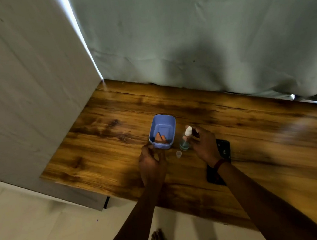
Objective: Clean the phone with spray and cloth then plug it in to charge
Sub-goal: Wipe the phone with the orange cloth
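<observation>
Right now my right hand [201, 144] has its fingers curled around the small clear spray bottle [185, 139] with a white nozzle and a little blue liquid at the bottom, which stands upright on the dark-grained wooden bench [113, 113], well in from every edge. My left hand [151, 161] hovers loosely curled by the near side of the blue plastic tub [163, 131], grasping nothing I can make out. An orange cloth [160, 137] lies inside that tub. The black phone [223, 148] lies flat on the bench, partly hidden under my right wrist, towards the near edge.

Several things could slip here, I judge. The bottle's small clear cap [178, 154] sits loose just beside its base, so a careless sweep of either hand could send it rolling. The bottle is light and narrow, so a clumsy grip could topple it towards the phone. Spraying too much could also push liquid into the phone's port before charging. I cannot see any charging cable in view.
</observation>
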